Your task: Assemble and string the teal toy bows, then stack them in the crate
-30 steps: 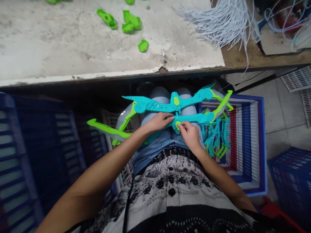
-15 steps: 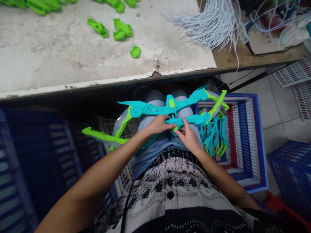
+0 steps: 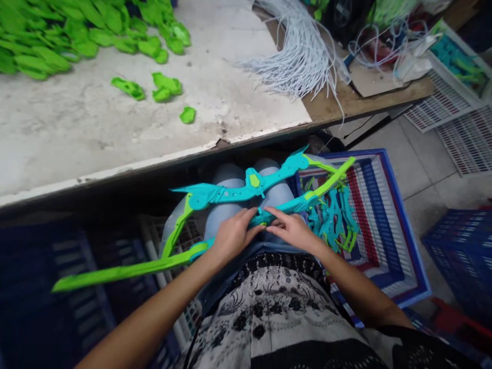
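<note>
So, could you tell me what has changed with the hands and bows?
The right hand gave up its pinch at the centre and now lies flatter along the near bow, whose long green limb has swung lower toward the person's left. The left hand still grips its middle. The far bow stays across the knees.

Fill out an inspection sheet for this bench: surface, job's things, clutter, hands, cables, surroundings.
Surface: worn white table top, edge chipped.
Job's things: near bow across the lap; second bow on the knees beyond.
Clutter: green parts heaped far left, loose pieces nearer.
Hands: left hand and right hand both on the near bow's middle; grip underneath hidden.
Cables: white cords spilling over the table's right end.
Surroundings: striped basket with more bows at right; blue crates at left.
</note>
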{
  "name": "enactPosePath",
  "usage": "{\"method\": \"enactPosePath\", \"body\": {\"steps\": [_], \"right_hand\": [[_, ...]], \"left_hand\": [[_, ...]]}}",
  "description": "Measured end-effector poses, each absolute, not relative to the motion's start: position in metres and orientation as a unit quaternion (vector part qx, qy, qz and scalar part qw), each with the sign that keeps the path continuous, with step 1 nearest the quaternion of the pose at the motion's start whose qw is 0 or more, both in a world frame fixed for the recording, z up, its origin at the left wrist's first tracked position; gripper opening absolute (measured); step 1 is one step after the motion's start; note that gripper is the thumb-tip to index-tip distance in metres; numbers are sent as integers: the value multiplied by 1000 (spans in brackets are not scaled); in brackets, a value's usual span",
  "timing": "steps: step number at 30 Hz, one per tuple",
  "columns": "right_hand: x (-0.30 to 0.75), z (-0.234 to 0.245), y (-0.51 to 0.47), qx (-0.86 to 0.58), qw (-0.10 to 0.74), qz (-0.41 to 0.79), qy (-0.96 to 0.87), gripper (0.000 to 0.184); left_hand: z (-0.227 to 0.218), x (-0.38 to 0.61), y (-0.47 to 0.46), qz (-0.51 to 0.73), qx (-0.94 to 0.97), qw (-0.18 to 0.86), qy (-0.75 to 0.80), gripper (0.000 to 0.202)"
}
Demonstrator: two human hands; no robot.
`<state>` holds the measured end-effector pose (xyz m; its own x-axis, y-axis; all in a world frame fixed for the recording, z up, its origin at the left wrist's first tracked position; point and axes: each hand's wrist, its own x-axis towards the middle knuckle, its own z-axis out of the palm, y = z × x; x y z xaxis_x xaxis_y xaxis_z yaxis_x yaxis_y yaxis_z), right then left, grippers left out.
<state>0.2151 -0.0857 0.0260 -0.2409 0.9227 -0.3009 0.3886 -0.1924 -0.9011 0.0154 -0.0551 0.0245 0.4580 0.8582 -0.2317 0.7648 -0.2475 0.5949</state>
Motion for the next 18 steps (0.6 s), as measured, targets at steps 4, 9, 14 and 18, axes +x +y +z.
{"method": "enactPosePath", "body": {"steps": [4,9,14,18], "right_hand": [[255,67,-59,-639,314,362,-602,28],[336,63,27,-765,324,152,-536,25],[394,13,106,-828,275,265,-411,24],[396,-19,120,-795,289,351,-400,22]], "left_hand": [[24,6,-96,49,860,146,487,46],[10,-2,-121,83,861,166,473,46],[36,3,-65,217,843,124,476,43],[35,14,-3,161,853,61,492,46]]}}
